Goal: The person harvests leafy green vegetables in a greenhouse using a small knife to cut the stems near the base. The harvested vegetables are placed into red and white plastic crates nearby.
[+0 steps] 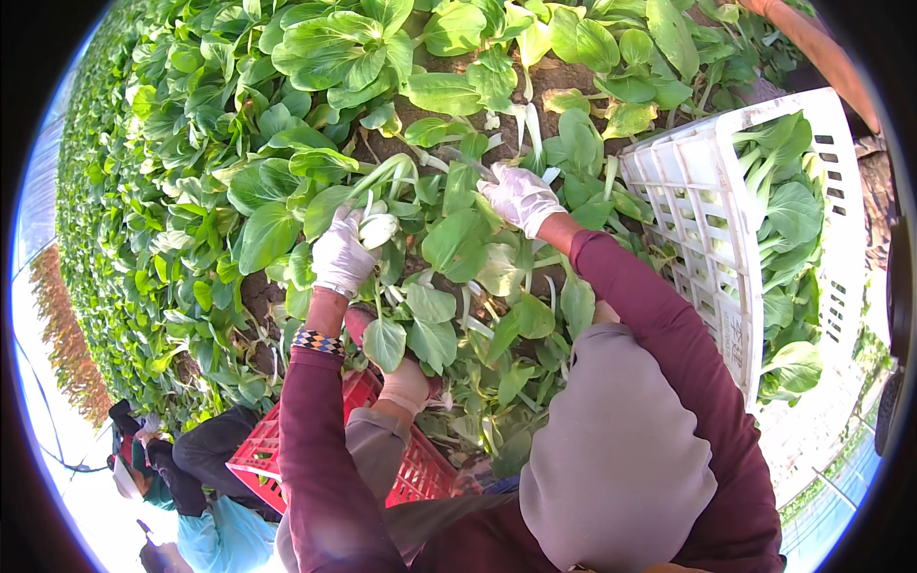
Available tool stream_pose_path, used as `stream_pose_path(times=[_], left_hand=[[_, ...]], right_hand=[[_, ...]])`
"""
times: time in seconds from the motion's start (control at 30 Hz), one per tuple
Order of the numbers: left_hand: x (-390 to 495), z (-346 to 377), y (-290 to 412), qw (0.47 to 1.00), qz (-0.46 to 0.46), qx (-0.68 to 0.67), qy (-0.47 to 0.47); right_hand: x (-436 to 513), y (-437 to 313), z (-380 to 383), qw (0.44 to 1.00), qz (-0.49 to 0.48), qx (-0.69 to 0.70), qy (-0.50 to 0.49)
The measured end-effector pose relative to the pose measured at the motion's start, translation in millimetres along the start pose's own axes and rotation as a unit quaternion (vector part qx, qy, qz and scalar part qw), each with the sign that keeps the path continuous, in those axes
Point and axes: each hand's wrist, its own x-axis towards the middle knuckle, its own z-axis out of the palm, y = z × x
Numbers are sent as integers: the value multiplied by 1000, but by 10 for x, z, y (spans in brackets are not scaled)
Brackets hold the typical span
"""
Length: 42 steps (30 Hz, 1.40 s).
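My left hand [344, 252], in a thin white glove, grips a bok choy plant [378, 230]. The pale stem base points right, and its leaves spread up and left. My right hand [524, 199], gloved the same way, is apart from it on the right, low over cut leaves and stalks. Its fingers are curled; a narrow greyish strip [462, 159] runs left from near the fingertips, too unclear to name. Whether this hand holds it I cannot tell. Loose bok choy leaves [458, 243] lie between the two hands.
A white plastic crate [691, 208] holding bok choy stands at right. Beneath my left arm is a red plastic crate [423, 469]. Dense growing bok choy [179, 193] fills the left side. Another person's arm [824, 57] shows at top right; people [215, 458] crouch at lower left.
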Motion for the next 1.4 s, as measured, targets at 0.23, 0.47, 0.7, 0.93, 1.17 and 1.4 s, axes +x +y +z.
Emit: stream_pose_path(times=[0.23,0.47,0.7,0.93,1.17,1.4], left_hand=[[-181,-265,88,995,65,-42,56],[-374,-516,52,998,52,11,-12],[-564,-431,-84,962,184,192,-67],[-1057,-564,272,912,273,258,-166],[-1578,-1419,356,956,157,-151,-195],[-1957,-2374,253,708,82,-702,-5]], right_hand=[[206,-442,-238,953,-177,215,120],[615,-930,193,877,-22,415,-243],[574,-961,291,865,19,432,-254],[188,-962,-525,907,-84,382,-156],[-389,-1407,-1263,960,-252,113,-41],[-1127,-2460,-1714,834,-552,-1,-20]])
